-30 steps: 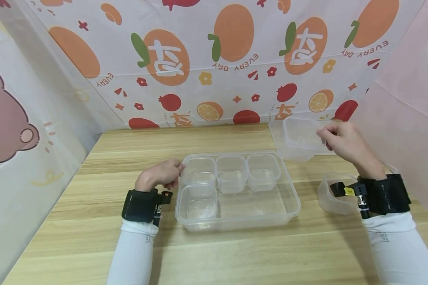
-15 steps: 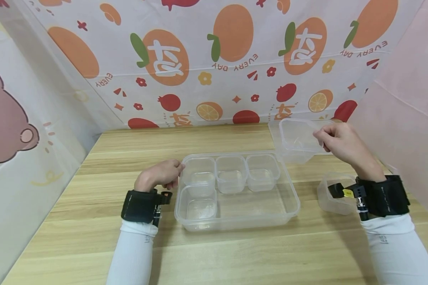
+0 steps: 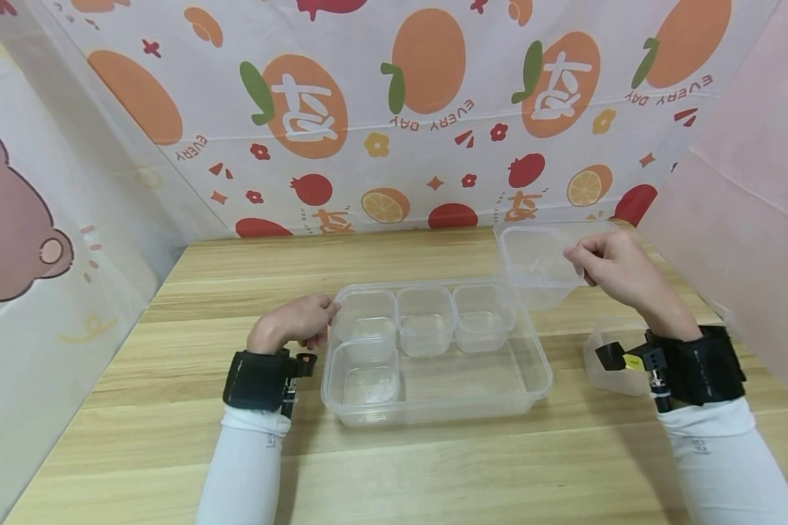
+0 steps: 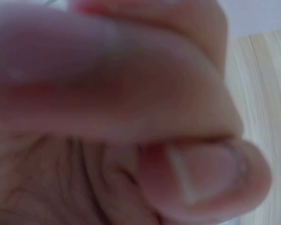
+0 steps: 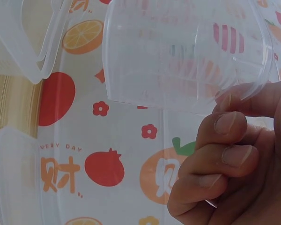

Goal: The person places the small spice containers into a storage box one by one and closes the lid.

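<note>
Right hand point(image 3: 613, 266) shifts left, pinching small container point(image 3: 535, 259) by its rim near far-right corner of big tub point(image 3: 433, 413); left hand point(image 3: 295, 321) curls at tub's left rim, grip unclear; best keep container level.

From my end I'm seeing the bare left hand point(image 3: 298, 321) bending inward at the wrist, its fingertips pointing right. Up close, its folded fingers point(image 4: 168, 89) and its thumb point(image 4: 206, 173) are lying against each other, partly blurred. The left forearm, in a white fabric sleeve point(image 3: 243, 459) and a wide black wristband point(image 3: 257, 380), is running almost straight ahead. I'm posing the bare right hand point(image 3: 613, 262) farther forward, well apart from the left; it is pinching at the fingertips, with three fingers point(image 5: 236, 155) curling toward the palm. The right forearm point(image 3: 729, 459), sleeved and banded alike, is slanting forward and inward.
</note>
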Action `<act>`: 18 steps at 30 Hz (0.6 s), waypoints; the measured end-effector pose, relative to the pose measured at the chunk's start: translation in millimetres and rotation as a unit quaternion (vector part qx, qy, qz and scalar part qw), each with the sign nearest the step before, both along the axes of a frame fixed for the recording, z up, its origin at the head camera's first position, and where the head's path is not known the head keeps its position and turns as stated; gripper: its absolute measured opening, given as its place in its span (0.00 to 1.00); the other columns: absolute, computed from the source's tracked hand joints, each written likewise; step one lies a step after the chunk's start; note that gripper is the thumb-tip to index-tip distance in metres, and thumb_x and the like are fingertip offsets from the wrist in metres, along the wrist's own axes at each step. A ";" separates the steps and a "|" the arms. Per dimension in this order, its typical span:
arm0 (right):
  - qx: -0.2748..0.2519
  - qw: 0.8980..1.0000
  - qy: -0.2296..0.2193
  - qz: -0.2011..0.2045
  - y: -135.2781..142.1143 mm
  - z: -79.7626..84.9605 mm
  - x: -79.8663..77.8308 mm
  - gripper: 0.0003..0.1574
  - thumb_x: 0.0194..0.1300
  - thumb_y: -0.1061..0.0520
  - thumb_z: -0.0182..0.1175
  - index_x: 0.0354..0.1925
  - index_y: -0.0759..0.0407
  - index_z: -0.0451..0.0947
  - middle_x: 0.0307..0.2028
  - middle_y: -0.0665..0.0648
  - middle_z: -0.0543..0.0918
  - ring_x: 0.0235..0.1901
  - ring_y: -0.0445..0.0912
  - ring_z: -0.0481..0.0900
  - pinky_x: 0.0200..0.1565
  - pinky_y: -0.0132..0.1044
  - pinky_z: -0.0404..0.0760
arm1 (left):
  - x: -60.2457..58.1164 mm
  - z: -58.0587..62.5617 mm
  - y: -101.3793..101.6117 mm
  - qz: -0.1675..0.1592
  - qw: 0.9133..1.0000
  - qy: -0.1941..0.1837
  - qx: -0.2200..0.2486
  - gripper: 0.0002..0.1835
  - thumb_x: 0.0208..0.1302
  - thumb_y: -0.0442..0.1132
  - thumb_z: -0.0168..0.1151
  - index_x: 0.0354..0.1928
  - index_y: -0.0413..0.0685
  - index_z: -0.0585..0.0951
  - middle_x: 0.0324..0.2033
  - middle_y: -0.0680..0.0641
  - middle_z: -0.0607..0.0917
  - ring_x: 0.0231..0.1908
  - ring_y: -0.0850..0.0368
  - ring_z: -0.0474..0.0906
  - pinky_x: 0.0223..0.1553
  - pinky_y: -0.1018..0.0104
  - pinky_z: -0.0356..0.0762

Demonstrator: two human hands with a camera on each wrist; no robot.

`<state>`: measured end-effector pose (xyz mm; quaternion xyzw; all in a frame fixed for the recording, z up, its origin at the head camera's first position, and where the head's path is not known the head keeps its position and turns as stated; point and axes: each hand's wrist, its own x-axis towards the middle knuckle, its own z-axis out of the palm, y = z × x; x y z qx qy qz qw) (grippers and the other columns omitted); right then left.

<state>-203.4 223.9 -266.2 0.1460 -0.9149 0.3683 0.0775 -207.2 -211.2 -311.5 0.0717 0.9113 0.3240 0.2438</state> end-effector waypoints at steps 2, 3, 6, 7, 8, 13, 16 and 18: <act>-0.004 1.000 -0.011 0.000 -0.4 -0.8 0.7 0.28 0.77 0.56 0.53 0.18 0.63 0.70 0.14 0.53 0.66 0.13 0.47 0.59 0.18 0.37 0.59 | 0.3 -0.9 -0.1 0.000 1.000 -0.001 0.001 0.17 0.83 0.38 0.37 0.39 0.35 0.72 0.20 0.48 0.74 0.20 0.57 0.69 0.26 0.66 0.68; -0.006 1.000 -0.015 0.000 -0.4 -1.3 0.9 0.28 0.78 0.56 0.53 0.18 0.63 0.70 0.14 0.53 0.66 0.13 0.47 0.59 0.18 0.37 0.59 | 0.4 -1.6 -0.3 0.000 1.000 0.000 0.001 0.17 0.83 0.38 0.37 0.39 0.35 0.72 0.20 0.48 0.74 0.20 0.57 0.69 0.26 0.66 0.68; -0.010 1.000 -0.021 -0.001 -1.1 -2.1 2.3 0.28 0.78 0.56 0.53 0.19 0.64 0.70 0.14 0.53 0.66 0.13 0.47 0.58 0.18 0.37 0.59 | 0.6 -3.2 -0.6 -0.001 1.000 0.001 0.001 0.17 0.83 0.38 0.37 0.40 0.35 0.72 0.20 0.48 0.74 0.20 0.57 0.69 0.26 0.65 0.68; -0.011 1.000 -0.024 -0.001 -1.3 -2.3 2.9 0.28 0.78 0.56 0.53 0.19 0.64 0.70 0.14 0.53 0.66 0.13 0.47 0.58 0.18 0.37 0.59 | 0.8 -3.5 -0.6 -0.001 1.000 0.002 0.001 0.17 0.83 0.38 0.37 0.40 0.35 0.72 0.20 0.48 0.74 0.20 0.57 0.69 0.26 0.65 0.68; -0.012 1.000 -0.025 -0.001 -1.7 -2.6 3.4 0.28 0.78 0.56 0.53 0.18 0.64 0.70 0.14 0.53 0.66 0.13 0.47 0.58 0.18 0.37 0.59 | 0.9 -3.9 -0.7 -0.001 1.000 0.002 0.001 0.17 0.83 0.38 0.37 0.40 0.35 0.72 0.20 0.48 0.74 0.20 0.57 0.69 0.26 0.65 0.68; -0.019 1.000 -0.022 0.005 -5.6 -3.5 6.7 0.28 0.77 0.57 0.54 0.17 0.63 0.70 0.14 0.52 0.65 0.13 0.45 0.57 0.17 0.37 0.58 | 1.5 -4.7 -0.8 -0.001 1.000 0.003 -0.001 0.17 0.83 0.38 0.37 0.40 0.35 0.72 0.20 0.47 0.74 0.20 0.57 0.70 0.26 0.66 0.68; -0.020 1.000 -0.009 0.014 -8.8 -4.9 8.3 0.28 0.76 0.57 0.55 0.16 0.63 0.70 0.13 0.52 0.64 0.12 0.45 0.56 0.17 0.37 0.57 | 1.9 -5.0 -0.8 -0.003 1.000 0.005 0.000 0.17 0.83 0.38 0.37 0.41 0.35 0.72 0.20 0.47 0.74 0.20 0.57 0.70 0.26 0.66 0.68; -0.019 1.000 0.002 0.021 -11.0 -6.1 9.7 0.28 0.75 0.58 0.56 0.15 0.62 0.70 0.12 0.52 0.64 0.12 0.44 0.56 0.16 0.37 0.56 | 2.2 -5.4 -0.7 -0.003 1.000 0.005 0.000 0.17 0.83 0.38 0.37 0.41 0.35 0.72 0.20 0.47 0.74 0.20 0.57 0.69 0.26 0.66 0.68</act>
